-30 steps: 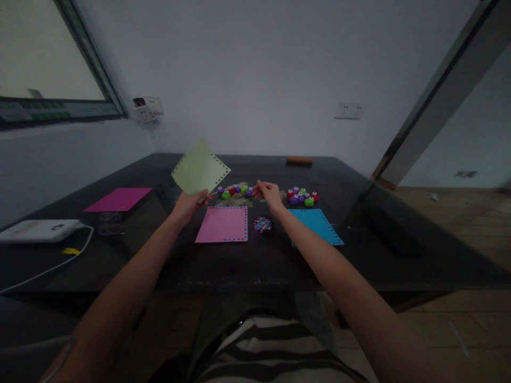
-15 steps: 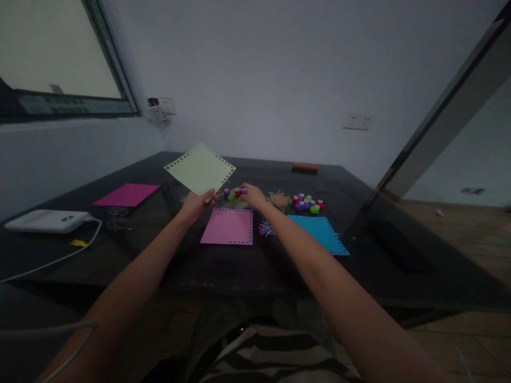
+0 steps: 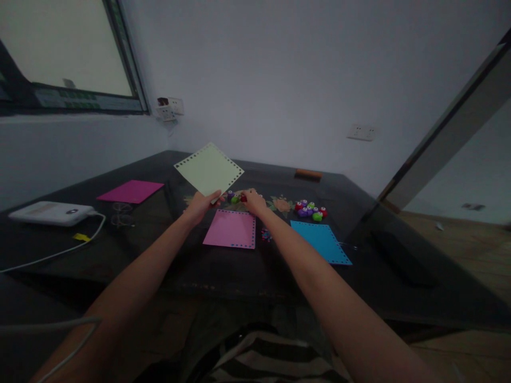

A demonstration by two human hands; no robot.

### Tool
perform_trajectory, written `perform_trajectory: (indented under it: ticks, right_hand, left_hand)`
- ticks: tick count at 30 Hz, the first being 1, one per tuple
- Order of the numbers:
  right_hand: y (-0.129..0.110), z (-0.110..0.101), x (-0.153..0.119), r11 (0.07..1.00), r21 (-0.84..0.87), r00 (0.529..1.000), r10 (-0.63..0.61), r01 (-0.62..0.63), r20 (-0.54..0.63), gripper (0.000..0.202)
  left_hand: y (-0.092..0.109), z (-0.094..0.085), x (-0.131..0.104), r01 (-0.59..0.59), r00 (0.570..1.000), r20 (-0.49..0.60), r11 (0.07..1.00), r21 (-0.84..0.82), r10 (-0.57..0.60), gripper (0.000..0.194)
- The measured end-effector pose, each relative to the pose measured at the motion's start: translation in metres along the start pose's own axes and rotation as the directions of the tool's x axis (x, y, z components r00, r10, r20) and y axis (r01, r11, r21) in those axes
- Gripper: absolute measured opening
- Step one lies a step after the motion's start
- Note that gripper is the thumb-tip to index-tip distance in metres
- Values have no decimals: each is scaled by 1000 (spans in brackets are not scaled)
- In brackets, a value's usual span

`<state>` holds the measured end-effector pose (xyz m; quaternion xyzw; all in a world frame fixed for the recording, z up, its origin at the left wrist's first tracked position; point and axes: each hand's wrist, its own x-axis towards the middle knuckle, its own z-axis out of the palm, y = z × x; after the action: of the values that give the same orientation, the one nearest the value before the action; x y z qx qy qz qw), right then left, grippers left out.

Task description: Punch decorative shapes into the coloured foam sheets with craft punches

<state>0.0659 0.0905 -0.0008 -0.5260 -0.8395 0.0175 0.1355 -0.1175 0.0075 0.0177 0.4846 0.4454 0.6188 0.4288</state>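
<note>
My left hand (image 3: pixel 204 205) pinches the lower corner of a pale green sheet (image 3: pixel 209 170) with holes along its edges, held up tilted above the table. Beside it, my right hand (image 3: pixel 254 202) has its fingers closed at a small group of toy pieces with eyes; a red one (image 3: pixel 243 198) shows at its fingertips, and a green one (image 3: pixel 235 199) sits just left. Whether a piece is gripped is hard to make out. Just below lies a pink sheet (image 3: pixel 230 229) with holes and blue dots along its edges. Small coloured bits (image 3: pixel 266 234) lie right of it, partly behind my right forearm.
A blue sheet (image 3: pixel 321 241) and several eyed toys (image 3: pixel 310 209) are at the right. A magenta sheet (image 3: pixel 131 191), a white device (image 3: pixel 51 213) with a cable and a yellow scrap (image 3: pixel 82 237) lie left. A brown roll (image 3: pixel 308 174) rests at the back.
My right hand has shifted slightly right and lower, now covering some of the toy pieces. The green sheet remains in my left hand. The whole view has shifted a little.
</note>
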Motion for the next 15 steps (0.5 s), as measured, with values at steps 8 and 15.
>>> perform_trajectory:
  ticks: [8, 15]
  right_hand:
    - [10, -1, -8, 998, 65, 994, 15, -8, -106, 30]
    - [4, 6, -5, 981, 113, 982, 168, -158, -85, 30]
  left_hand:
    - [1, 5, -3, 25, 1000, 2, 998, 66, -25, 32]
    - [-4, 9, -5, 37, 999, 23, 994, 104, -40, 29]
